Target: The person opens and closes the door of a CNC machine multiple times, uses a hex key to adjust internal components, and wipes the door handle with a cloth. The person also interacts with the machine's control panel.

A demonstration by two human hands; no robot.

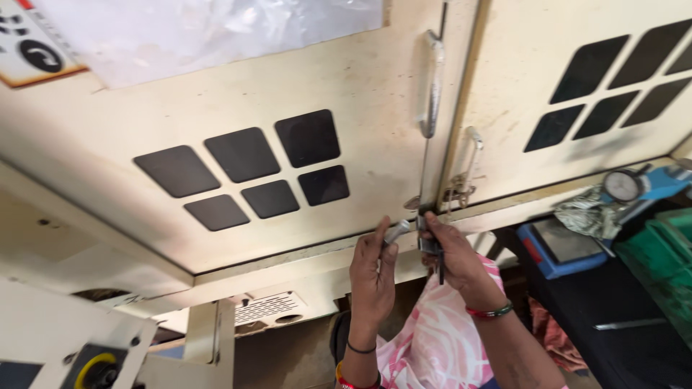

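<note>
Pinching a small metal cylinder at its fingertips, left hand beside right hand clasping a dark gauge.

a dial gauge and blue scale sit on the dark bench beside green crates.

Small metal cylinder in left hand, just left of caliper in right hand.

To our right, a dark bench carries things. On it we see a blue scale, a green box and a dial gauge.
</note>
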